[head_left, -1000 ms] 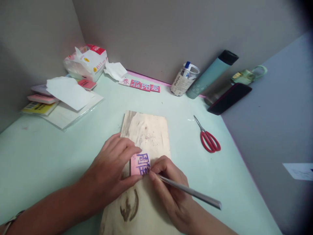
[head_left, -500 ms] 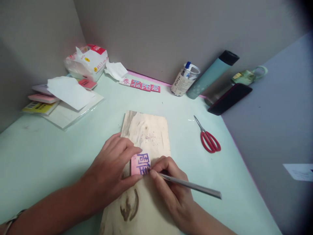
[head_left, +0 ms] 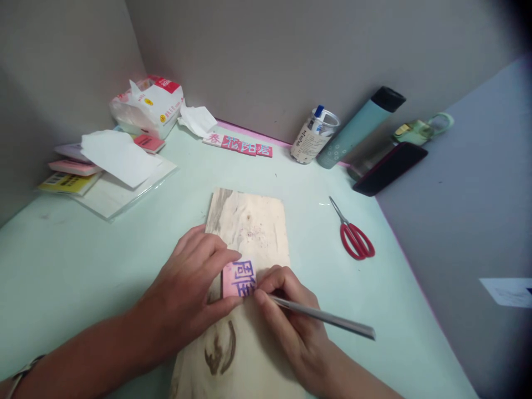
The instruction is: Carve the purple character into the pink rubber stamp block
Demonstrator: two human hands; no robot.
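Observation:
A small pink block (head_left: 230, 283) with a purple character on its face lies on a pale wooden board (head_left: 266, 216). My left hand (head_left: 195, 274) grips the block from the left, index finger at its upper edge and thumb at its lower edge. In my right hand (head_left: 291, 316) is a slim metal carving knife (head_left: 328, 317), pinched near its front end. Its tip is hidden by my fingers, right at the block's lower right corner. Reddish specks are scattered on the board above the block.
Red-handled scissors (head_left: 357, 239) lie right of the board. Behind stand a can of pens (head_left: 310, 141), a teal bottle (head_left: 359, 127) and a dark phone (head_left: 390, 169). Several finished character tiles (head_left: 247, 145) line the back. Papers and pads (head_left: 120, 158) and a tissue pack (head_left: 147, 105) sit left.
Almost nothing differs. The knife's rear end has shifted very slightly left and down; both hands keep their hold.

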